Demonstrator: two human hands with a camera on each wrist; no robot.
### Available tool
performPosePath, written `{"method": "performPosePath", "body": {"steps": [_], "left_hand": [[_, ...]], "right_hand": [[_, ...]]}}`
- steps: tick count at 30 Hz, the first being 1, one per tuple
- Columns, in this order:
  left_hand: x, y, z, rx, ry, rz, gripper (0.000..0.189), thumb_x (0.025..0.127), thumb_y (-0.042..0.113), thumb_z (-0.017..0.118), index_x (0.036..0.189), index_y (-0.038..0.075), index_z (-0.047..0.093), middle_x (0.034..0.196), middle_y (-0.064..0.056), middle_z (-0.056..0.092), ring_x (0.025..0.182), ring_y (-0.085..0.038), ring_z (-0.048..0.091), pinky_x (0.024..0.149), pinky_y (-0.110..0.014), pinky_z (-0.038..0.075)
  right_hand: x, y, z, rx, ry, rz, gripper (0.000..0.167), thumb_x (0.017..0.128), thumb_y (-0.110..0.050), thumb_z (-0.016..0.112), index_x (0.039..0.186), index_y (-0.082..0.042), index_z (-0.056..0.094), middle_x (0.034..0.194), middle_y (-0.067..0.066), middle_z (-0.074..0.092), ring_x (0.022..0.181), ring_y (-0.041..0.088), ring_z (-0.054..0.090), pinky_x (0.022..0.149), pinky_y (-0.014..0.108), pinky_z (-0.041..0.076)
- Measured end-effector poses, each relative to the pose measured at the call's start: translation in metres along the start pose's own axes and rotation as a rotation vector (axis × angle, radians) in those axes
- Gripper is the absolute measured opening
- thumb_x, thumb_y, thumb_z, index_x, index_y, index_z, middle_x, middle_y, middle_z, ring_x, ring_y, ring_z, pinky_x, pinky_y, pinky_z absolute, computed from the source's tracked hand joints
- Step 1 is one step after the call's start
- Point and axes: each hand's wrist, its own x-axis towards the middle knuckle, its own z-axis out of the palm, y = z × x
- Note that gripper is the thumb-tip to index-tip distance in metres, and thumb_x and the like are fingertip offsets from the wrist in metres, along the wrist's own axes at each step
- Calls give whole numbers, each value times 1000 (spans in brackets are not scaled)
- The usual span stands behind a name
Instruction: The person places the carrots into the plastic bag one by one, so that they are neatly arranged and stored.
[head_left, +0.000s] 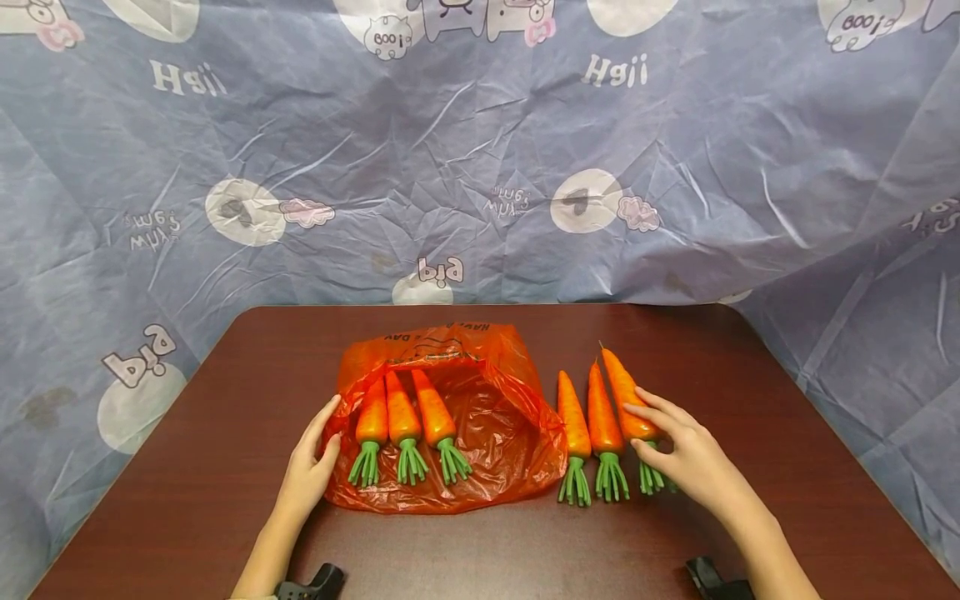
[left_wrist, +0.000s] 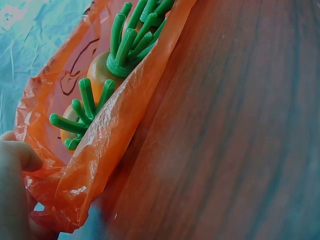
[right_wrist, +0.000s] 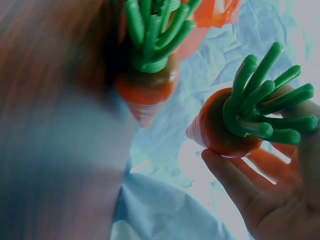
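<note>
An orange-red plastic bag (head_left: 495, 458) lies on the table with its mouth facing me. Inside its left part are three carrots, a left one (head_left: 372, 421), a middle one (head_left: 402, 412) and a right one (head_left: 435, 417), green stems toward me. My left hand (head_left: 309, 458) holds the bag's left edge, thumb on the inner side, the other fingers partly hidden behind the plastic. Right of the bag lie a carrot (head_left: 573, 425) and a second one (head_left: 603, 417). My right hand (head_left: 693, 454) grips the rightmost carrot (head_left: 622, 387) between thumb and fingers near its stem end.
The dark brown table (head_left: 187, 467) extends on both sides of the bag. A printed blue-grey cloth (head_left: 480, 167) hangs behind the table and down its sides. Black straps (head_left: 311, 583) sit at both wrists.
</note>
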Motion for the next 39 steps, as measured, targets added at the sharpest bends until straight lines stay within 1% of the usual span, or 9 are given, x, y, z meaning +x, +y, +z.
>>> {"method": "performPosePath", "body": {"steps": [4,9,13,18,21,24,30,37,39], "left_hand": [[0,1,0,9,-1,-7,48,86,-9,48,134,-2,41,136,-25,41,118,24,25,94,4,18],[-1,1,0,14,-2,-14,48,86,-9,48,134,-2,41,136,-25,41,118,24,24,94,4,18],[-1,-6,1,4,0,-12,49,86,-10,48,134,-2,40,136,-25,40,118,23,24,94,4,18],[0,-27,4,8,2,-15,52,87,-8,48,136,5,40,138,-20,40,120,22,25,94,4,18],[0,-34,5,18,0,-23,52,88,-4,49,137,11,40,139,-16,41,121,21,25,95,3,18],[0,-36,5,11,-5,-37,52,89,-1,49,138,16,40,140,-15,41,121,20,25,96,2,19],[0,-36,5,2,-15,-54,54,89,1,49,138,21,39,140,-13,40,122,19,26,97,2,19],[0,-36,5,8,-12,-45,54,89,-1,49,138,19,39,140,-15,40,122,19,25,97,2,19],[0,-36,5,11,-11,-49,54,89,0,49,138,20,39,140,-14,40,122,19,25,96,2,19]], "right_hand": [[2,-7,-3,34,41,-59,45,72,-9,73,115,-13,62,130,10,51,122,11,42,92,-5,14],[4,-17,-4,72,57,-122,47,71,-8,73,116,-14,62,130,10,51,123,-12,30,94,-5,14],[6,-27,-4,92,56,-156,48,70,-7,74,116,-15,62,130,9,52,123,-10,32,96,-4,15],[7,-41,-2,102,72,-224,50,66,-5,75,114,-14,63,128,9,53,122,-4,37,96,-1,21],[7,-48,-1,117,74,-264,51,66,-4,75,114,-14,63,128,9,53,117,2,42,83,0,32],[8,-55,1,131,71,-307,52,66,-3,74,115,-15,63,129,8,53,112,8,46,75,1,34],[11,-68,6,149,75,-384,53,65,-3,73,115,-17,62,129,6,54,115,18,49,99,2,23],[11,-82,15,149,44,-432,51,66,-6,72,115,-18,62,129,5,54,112,19,52,96,2,27],[10,-85,18,131,25,-432,50,67,-8,72,115,-19,62,129,4,54,112,19,53,95,7,34]]}}
